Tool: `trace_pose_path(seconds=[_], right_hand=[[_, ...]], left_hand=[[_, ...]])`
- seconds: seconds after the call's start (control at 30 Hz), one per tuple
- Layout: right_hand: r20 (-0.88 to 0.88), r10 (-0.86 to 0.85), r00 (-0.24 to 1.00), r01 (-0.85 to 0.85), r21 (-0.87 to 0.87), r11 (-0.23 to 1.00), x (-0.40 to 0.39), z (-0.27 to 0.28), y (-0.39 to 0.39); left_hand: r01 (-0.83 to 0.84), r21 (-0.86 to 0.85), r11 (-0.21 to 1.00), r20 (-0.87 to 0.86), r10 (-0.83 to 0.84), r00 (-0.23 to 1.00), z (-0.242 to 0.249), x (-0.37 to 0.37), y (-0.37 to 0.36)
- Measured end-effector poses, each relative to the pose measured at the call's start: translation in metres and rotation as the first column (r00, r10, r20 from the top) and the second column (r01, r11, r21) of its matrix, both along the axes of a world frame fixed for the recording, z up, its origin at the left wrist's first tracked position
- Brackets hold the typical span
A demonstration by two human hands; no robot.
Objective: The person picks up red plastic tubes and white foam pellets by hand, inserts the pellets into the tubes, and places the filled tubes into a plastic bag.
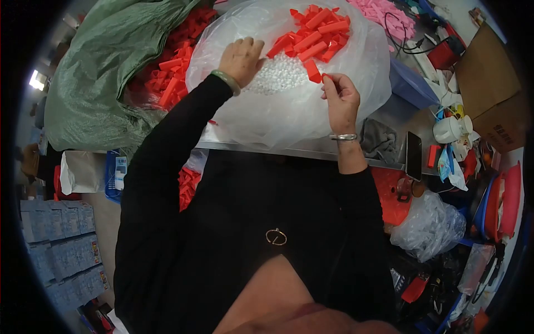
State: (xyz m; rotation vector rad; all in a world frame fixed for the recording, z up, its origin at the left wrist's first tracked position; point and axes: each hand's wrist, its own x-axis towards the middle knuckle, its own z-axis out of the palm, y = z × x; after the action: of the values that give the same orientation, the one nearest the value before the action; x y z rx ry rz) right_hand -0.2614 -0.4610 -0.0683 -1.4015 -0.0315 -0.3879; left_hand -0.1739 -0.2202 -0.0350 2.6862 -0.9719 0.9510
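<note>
My right hand (340, 100) pinches the end of a small red plastic piece (313, 72) between thumb and fingertips. That piece is held at the right edge of a heap of small white beads (278, 75). Back upward, my left hand (241, 60) hovers at the left edge of the beads, fingers a little bent and thumb apart; nothing shows in it, though its palm is hidden. Beads and a pile of similar red pieces (320, 33) lie on a large translucent plastic bag (267, 119) spread over the table.
On the left, a green woven sack (83, 83) holds more red pieces (172, 75). Pink pieces (384, 16) lie at the back right. Along the right are a blue bin (411, 83), a grey cloth (379, 141), a phone (413, 156) and a cardboard box (484, 83).
</note>
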Motion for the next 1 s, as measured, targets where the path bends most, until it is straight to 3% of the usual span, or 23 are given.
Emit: trace_pose_path(seconds=[0.03,0.1,0.13,0.17,0.2,0.27,0.33,0.37,0.4,0.47,0.5,0.63,0.73,0.77,0.83,0.87,0.9,0.93,1.0], right_hand=[[0.13,-0.06,0.99,0.086,-0.203,0.975,0.008,0.005,0.005],[0.327,-0.091,0.94,0.26,-0.521,0.813,0.013,0.028,0.017],[0.323,-0.089,0.942,0.257,-0.526,0.811,0.017,0.03,0.018],[0.399,-0.011,0.917,0.308,-0.691,0.654,0.025,0.031,0.02],[0.449,0.087,0.889,0.363,-0.809,0.463,0.031,0.03,0.022],[0.418,0.129,0.899,0.318,-0.828,0.462,0.036,0.028,0.032],[0.281,0.195,0.94,0.243,-0.949,0.199,0.038,0.026,0.04],[0.201,0.164,0.966,0.189,-0.978,0.082,0.043,0.022,0.043],[0.192,0.167,0.967,0.182,-0.98,0.076,0.046,0.017,0.046],[0.015,0.077,0.997,0.032,-0.974,-0.225,0.051,0.014,0.048],[-0.088,0.001,0.996,-0.084,-0.952,-0.295,0.054,0.012,0.051],[-0.164,-0.029,0.986,-0.163,-0.909,-0.384,0.059,-0.001,0.047],[-0.368,-0.178,0.913,-0.403,-0.881,-0.246,0.068,-0.003,0.038],[-0.369,-0.176,0.913,-0.404,-0.879,-0.253,0.076,-0.008,0.038],[-0.418,-0.196,0.887,-0.428,-0.904,-0.008,0.081,-0.015,0.04],[-0.424,-0.199,0.884,-0.434,-0.901,-0.01,0.08,-0.015,0.044],[-0.583,-0.16,0.796,-0.495,-0.78,0.383,0.08,-0.017,0.052],[-0.705,-0.054,0.707,-0.47,-0.525,0.71,0.079,-0.016,0.064],[-0.654,-0.011,0.757,-0.421,-0.5,0.757,0.083,-0.029,0.074]], left_hand=[[0.035,0.054,0.998,-0.188,-0.025,0.982,-0.004,-0.015,-0.004],[0.079,-0.028,0.997,-0.447,-0.083,0.89,-0.032,-0.045,-0.013],[0.057,-0.086,0.995,-0.585,-0.096,0.805,-0.039,-0.058,-0.02],[0.026,-0.141,0.99,-0.706,-0.119,0.698,-0.044,-0.07,-0.026],[0.024,-0.149,0.989,-0.712,-0.124,0.691,-0.046,-0.081,-0.031],[0.234,-0.163,0.958,-0.656,-0.282,0.7,-0.043,-0.1,-0.04],[0.317,-0.227,0.921,-0.626,-0.387,0.677,-0.045,-0.115,-0.046],[0.399,-0.274,0.875,-0.585,-0.481,0.653,-0.045,-0.121,-0.046],[0.395,-0.283,0.874,-0.587,-0.483,0.649,-0.046,-0.125,-0.044],[0.467,-0.223,0.856,-0.59,-0.5,0.634,-0.047,-0.13,-0.04],[0.464,-0.232,0.855,-0.59,-0.503,0.632,-0.046,-0.13,-0.037],[0.43,-0.216,0.877,-0.576,-0.47,0.669,-0.036,-0.137,-0.026],[0.394,-0.243,0.886,-0.538,-0.461,0.705,-0.031,-0.139,-0.014],[0.389,-0.281,0.877,-0.509,-0.48,0.714,-0.03,-0.137,-0.008],[0.37,-0.351,0.86,-0.468,-0.504,0.726,-0.025,-0.133,0.005],[0.353,-0.413,0.84,-0.426,-0.52,0.74,-0.022,-0.131,0.011],[0.351,-0.417,0.839,-0.429,-0.521,0.738,-0.02,-0.128,0.016],[0.323,-0.451,0.832,-0.412,-0.515,0.751,-0.017,-0.124,0.019],[0.27,-0.507,0.818,-0.382,-0.495,0.781,-0.006,-0.119,0.026]])
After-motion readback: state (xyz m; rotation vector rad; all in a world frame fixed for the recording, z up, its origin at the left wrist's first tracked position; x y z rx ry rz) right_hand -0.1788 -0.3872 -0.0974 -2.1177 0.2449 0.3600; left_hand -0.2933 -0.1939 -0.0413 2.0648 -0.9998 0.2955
